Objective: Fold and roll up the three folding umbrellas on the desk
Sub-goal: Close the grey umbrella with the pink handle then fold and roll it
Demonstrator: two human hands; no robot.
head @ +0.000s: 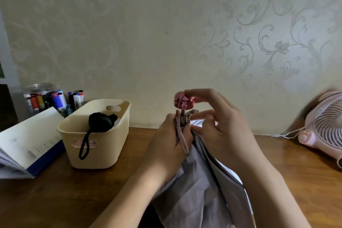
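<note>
The grey umbrella (pixel 199 181) is held above the surface (pixel 64 190), to the right of the basket (pixel 103 153), with its pink handle (pixel 183 102) uppermost and its loose fabric hanging down toward the near edge. The neck of the umbrella, just under the handle, is gripped by the left hand (pixel 172 135), whose fingers are curled tightly round the gathered rib ends and cloth. The handle is pinched by the right hand (pixel 222 126): the index finger is laid over its top and the thumb is set beneath it beside the rib tips, while the remaining fingers are held loosely bent and apart from the cloth. A pink strap (pixel 182 142) is seen hanging from the handle down across the left hand. The canopy is not yet rolled; it is spread in broad, slack folds, with a paler lining shown along its right side. Metal rib ends are bunched below the handle. Inside the basket a black umbrella (pixel 100 121) is lodged, its cord loop draped over the front wall. Further right of the basket, a pink fan (pixel 325 126) is stood on the surface.
</note>
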